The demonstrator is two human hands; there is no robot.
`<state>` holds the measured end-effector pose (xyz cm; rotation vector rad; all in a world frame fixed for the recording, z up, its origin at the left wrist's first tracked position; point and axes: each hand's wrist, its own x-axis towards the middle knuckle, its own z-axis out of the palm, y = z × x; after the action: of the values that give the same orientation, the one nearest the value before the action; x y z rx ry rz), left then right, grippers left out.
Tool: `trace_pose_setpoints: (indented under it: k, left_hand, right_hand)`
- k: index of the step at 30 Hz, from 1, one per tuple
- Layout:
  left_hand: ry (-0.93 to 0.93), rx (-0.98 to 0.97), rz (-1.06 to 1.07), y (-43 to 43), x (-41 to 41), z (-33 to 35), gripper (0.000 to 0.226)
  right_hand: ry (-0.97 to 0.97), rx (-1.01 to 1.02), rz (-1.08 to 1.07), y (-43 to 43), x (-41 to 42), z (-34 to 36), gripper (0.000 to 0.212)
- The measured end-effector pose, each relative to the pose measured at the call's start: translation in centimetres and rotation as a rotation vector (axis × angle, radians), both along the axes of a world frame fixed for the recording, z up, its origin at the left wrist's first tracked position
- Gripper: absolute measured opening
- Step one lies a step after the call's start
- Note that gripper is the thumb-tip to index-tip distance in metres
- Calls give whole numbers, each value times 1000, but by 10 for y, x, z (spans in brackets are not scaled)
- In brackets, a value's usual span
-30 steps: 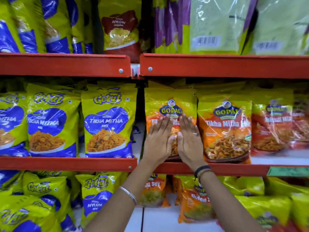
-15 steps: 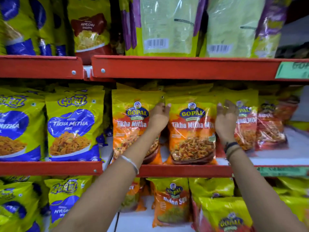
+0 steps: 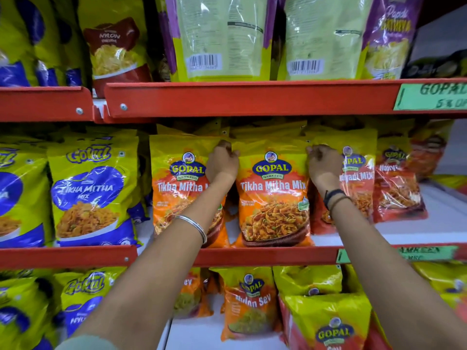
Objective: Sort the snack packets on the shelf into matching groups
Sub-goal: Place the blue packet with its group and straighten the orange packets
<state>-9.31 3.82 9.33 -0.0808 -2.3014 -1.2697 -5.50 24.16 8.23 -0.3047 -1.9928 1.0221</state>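
On the middle shelf an orange Gopal Tikha Mitha Mix packet (image 3: pixel 274 198) stands upright at the centre. My left hand (image 3: pixel 222 164) grips its upper left edge and my right hand (image 3: pixel 323 164) grips its upper right edge. A second orange Tikha Mitha packet (image 3: pixel 177 188) stands to its left, partly behind my left arm. To the right stand red-and-yellow Gopal packets (image 3: pixel 358 183), partly covered by my right hand. Yellow-and-blue Gokul Tikha Mitha packets (image 3: pixel 91 193) fill the left part of the shelf.
The red shelf lip (image 3: pixel 252 256) runs below the packets. Bare white shelf (image 3: pixel 444 218) shows at the right. Above hang green-backed packets (image 3: pixel 222 39) and a maroon Nylon packet (image 3: pixel 113 51). Below are Nylon Sev packets (image 3: pixel 250 304) and yellow Gopal packets (image 3: pixel 331 327).
My hands left the first orange packet and moved right to the second one. They now close on its two upper edges. The view has shifted right.
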Motion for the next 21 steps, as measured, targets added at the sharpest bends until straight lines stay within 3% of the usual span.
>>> trace_pose_setpoints:
  k: [3,5,7,10,21]
  left_hand:
    - [280,14,27,0,19,-19,23]
    - [471,-106,-80,5,37,-44,33]
    - [528,-321,-178,15,51,-74,43]
    - [524,-573,-221,24,55,-114,53]
    - [381,-633,-233,21,52,-126,59]
  right_hand:
    - [152,147,-60,-10,17,-18,29]
    - [194,266,-17,-30,35,-43,42]
    - [192,444,35,-50,47,-73,49]
    - [99,624,33,-59,45,-111,56]
    - [-99,682,-54,-55,40,-126,59]
